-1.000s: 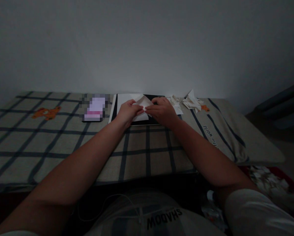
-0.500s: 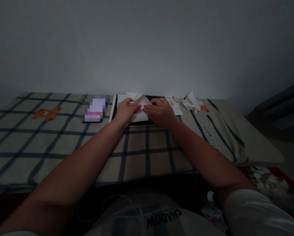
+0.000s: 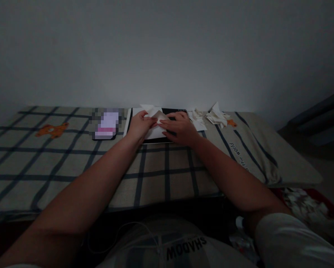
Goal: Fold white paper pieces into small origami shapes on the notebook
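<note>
A white sheet of paper (image 3: pixel 160 116), partly folded up to a peak, lies between my two hands. My left hand (image 3: pixel 139 125) is closed on its left side, thumb and forefinger pinching near the middle. From the right, my right hand (image 3: pixel 183 129) touches the paper with its fingertips; its thumb stands apart from the fingers. Beneath the paper is a flat black board with a white edge (image 3: pixel 162 141). Both hands hide much of the paper and of the board.
A phone with a lit, blurred screen (image 3: pixel 108 124) lies on the left. Folded paper pieces (image 3: pixel 217 116) and crumpled scraps (image 3: pixel 197 114) are on the right. All rest on a checked cloth (image 3: pixel 167 163) against a wall. Lower right, a red container (image 3: pixel 323 197) holds many paper scraps.
My right thumb has come away from the paper, and the right fingers have shifted slightly left. My left hand has moved a little left, still pinching the paper.
</note>
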Motion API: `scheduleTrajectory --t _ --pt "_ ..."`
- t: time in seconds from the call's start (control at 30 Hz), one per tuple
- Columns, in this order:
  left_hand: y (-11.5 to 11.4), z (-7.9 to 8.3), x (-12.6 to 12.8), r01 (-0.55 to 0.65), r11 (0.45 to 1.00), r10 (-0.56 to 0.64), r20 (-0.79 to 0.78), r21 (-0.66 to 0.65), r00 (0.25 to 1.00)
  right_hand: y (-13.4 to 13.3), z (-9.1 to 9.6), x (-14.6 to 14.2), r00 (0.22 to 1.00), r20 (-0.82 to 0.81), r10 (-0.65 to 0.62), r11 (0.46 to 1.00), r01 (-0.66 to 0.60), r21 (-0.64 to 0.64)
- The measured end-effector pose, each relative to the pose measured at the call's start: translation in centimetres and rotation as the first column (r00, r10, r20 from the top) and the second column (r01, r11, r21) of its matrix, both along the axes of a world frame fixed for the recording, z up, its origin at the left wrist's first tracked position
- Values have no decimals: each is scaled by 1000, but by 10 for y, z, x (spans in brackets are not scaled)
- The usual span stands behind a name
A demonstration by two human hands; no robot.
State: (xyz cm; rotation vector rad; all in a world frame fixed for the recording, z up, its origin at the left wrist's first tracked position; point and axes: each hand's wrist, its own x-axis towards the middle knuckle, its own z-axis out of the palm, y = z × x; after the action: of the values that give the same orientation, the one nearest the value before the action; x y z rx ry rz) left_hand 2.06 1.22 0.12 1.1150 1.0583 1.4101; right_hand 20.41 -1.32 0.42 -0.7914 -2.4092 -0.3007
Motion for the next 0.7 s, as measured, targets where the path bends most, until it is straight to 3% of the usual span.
scheduleTrajectory --t 0.1,0.2,0.3,0.4,0.5,0.7 --pt "0 2 -2 13 1000 -13 -18 5 1000 0 1 2 964 -264 -17 999 5 -49" --pt "-1 2 -2 33 999 -33 -41 7 999 6 1 4 851 -513 -114 982 17 -189" --pt "-2 1 -1 83 996 -82 -58 23 995 14 -3 3 729 -644 -230 909 -76 -410" --pt "-2 -1 -2 136 989 -133 -68 52 989 20 -8 2 728 -624 -283 745 -242 -621" --pt "-1 -3 -2 161 984 -154 -78 82 985 21 -11 1 755 -602 -259 594 -367 -716" --pt "-3 -2 1 156 987 -154 -49 40 987 19 -13 -1 747 -607 -271 528 -412 -743"
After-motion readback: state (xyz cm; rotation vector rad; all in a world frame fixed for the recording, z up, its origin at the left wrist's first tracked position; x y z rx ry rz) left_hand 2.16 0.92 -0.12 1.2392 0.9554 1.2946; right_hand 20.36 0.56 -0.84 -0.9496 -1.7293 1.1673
